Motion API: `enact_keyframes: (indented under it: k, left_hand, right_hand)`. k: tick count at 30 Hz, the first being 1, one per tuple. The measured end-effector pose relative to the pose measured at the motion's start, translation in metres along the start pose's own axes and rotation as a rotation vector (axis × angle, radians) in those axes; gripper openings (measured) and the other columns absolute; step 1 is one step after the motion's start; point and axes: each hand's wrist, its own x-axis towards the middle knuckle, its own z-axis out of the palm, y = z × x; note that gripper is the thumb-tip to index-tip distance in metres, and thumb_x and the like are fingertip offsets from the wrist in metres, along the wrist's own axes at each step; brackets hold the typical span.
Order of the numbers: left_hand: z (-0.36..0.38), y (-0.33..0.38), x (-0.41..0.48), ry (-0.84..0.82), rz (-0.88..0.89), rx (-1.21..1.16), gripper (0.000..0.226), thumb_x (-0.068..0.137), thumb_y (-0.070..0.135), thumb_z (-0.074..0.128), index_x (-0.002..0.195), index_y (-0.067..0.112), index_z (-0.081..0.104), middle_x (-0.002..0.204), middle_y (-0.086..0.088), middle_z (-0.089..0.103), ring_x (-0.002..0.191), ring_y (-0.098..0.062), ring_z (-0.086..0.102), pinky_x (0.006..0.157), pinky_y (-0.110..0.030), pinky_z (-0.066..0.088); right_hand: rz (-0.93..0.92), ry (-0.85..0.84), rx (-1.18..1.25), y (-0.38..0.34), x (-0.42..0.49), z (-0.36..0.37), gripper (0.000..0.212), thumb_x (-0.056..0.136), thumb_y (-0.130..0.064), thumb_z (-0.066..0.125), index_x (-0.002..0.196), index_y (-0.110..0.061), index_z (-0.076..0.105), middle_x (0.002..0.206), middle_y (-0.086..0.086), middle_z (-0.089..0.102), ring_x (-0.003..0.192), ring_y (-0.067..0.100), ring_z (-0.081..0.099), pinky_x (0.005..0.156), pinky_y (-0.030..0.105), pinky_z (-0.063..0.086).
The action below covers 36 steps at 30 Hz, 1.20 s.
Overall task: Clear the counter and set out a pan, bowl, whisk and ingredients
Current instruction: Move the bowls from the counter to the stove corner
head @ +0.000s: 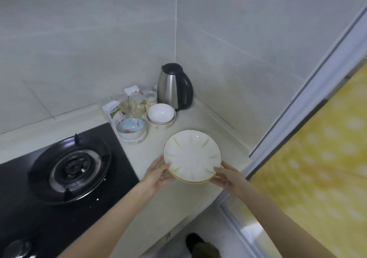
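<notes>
A stack of white plates (192, 155) with green leaf marks and a thin gold rim sits over the right part of the pale counter (155, 202). My left hand (158, 173) grips the stack's near left edge and my right hand (226, 177) grips its near right edge. Behind it stand a stack of white bowls (160, 115) and a stack with a light blue bowl (131, 129) on top. A milk carton (113, 111), several clear jars (137, 101) and a small white box (131, 90) crowd the back corner.
A steel and black electric kettle (174, 86) stands in the wall corner. A black gas hob (65, 168) with a round burner fills the left. The counter ends at a sliding door frame (297, 106) on the right, with a yellow dotted surface (317, 158) beyond it.
</notes>
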Motion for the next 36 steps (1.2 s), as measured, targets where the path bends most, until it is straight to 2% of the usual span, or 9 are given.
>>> enact_keyframes:
  k: [3,9,16,21,23,27,29,33,36]
  left_hand:
    - [0.013,0.005,0.024,0.038,-0.001,-0.038,0.049,0.091,-0.001,0.053,0.136,0.016,0.044,0.097,-0.011,0.069,0.070,-0.025,0.071,0.069,-0.040,0.060]
    - [0.041,0.014,0.060,0.095,0.015,-0.090,0.048,0.089,0.002,0.057,0.135,0.016,0.049,0.114,-0.011,0.067,0.086,-0.027,0.070,0.065,-0.035,0.058]
    - [0.063,0.014,0.088,0.204,0.027,-0.121,0.044,0.091,0.001,0.054,0.132,0.015,0.051,0.111,-0.011,0.066,0.090,-0.027,0.066,0.064,-0.032,0.058]
    - [0.073,0.013,0.098,0.269,0.035,-0.123,0.040,0.092,0.005,0.056,0.128,0.021,0.053,0.106,-0.008,0.067,0.087,-0.023,0.067,0.066,-0.030,0.059]
    - [0.076,0.014,0.103,0.271,0.056,-0.113,0.040,0.092,0.008,0.057,0.129,0.023,0.054,0.110,-0.008,0.067,0.089,-0.023,0.067,0.069,-0.030,0.058]
    - [0.084,0.013,0.108,0.327,0.078,-0.159,0.043,0.092,0.005,0.056,0.131,0.021,0.053,0.121,-0.012,0.063,0.094,-0.027,0.066,0.070,-0.032,0.059]
    - [0.086,0.010,0.108,0.332,0.097,-0.166,0.041,0.092,0.005,0.057,0.130,0.019,0.054,0.122,-0.013,0.064,0.096,-0.030,0.067,0.072,-0.034,0.059]
    - [0.090,0.008,0.098,0.314,0.100,-0.135,0.030,0.092,0.010,0.057,0.120,0.018,0.062,0.111,-0.011,0.067,0.101,-0.031,0.063,0.094,-0.039,0.052]
    - [0.094,0.008,0.087,0.330,0.083,-0.125,0.019,0.093,0.016,0.056,0.108,0.023,0.066,0.103,-0.005,0.067,0.095,-0.026,0.065,0.093,-0.037,0.050]
  right_hand:
    - [0.031,-0.029,-0.048,-0.025,0.031,-0.005,0.054,0.089,0.008,0.054,0.139,-0.012,0.047,0.110,0.012,0.064,0.094,0.031,0.064,0.066,0.039,0.061]
    - [0.058,-0.081,-0.133,-0.069,0.086,-0.012,0.052,0.090,0.008,0.052,0.138,-0.010,0.048,0.110,0.009,0.065,0.090,0.025,0.064,0.056,0.030,0.058]
    - [0.087,-0.113,-0.163,-0.089,0.126,-0.019,0.043,0.091,0.009,0.049,0.129,-0.010,0.050,0.106,0.009,0.063,0.087,0.023,0.062,0.051,0.027,0.057]
    - [0.067,-0.113,-0.214,-0.096,0.145,-0.022,0.040,0.093,0.006,0.050,0.128,-0.012,0.052,0.121,0.012,0.061,0.089,0.023,0.064,0.060,0.030,0.060]
    - [0.063,-0.118,-0.207,-0.099,0.151,-0.020,0.038,0.093,0.004,0.051,0.128,-0.012,0.054,0.121,0.010,0.062,0.096,0.023,0.064,0.068,0.031,0.061]
    - [0.091,-0.031,-0.143,-0.101,0.159,-0.019,0.037,0.093,0.005,0.051,0.130,-0.002,0.054,0.124,0.015,0.061,0.102,0.026,0.061,0.067,0.027,0.059]
    - [0.114,-0.009,-0.113,-0.105,0.158,-0.019,0.031,0.094,0.005,0.050,0.124,0.000,0.056,0.115,0.015,0.065,0.092,0.023,0.063,0.062,0.025,0.059]
    - [0.262,0.007,-0.091,-0.111,0.150,-0.020,0.010,0.095,-0.006,0.054,0.100,-0.004,0.062,0.083,0.009,0.068,0.078,0.019,0.061,0.049,0.026,0.057]
    - [0.365,-0.026,-0.123,-0.104,0.140,-0.023,0.011,0.093,-0.014,0.060,0.097,-0.005,0.063,0.088,0.011,0.066,0.079,0.021,0.061,0.049,0.030,0.058]
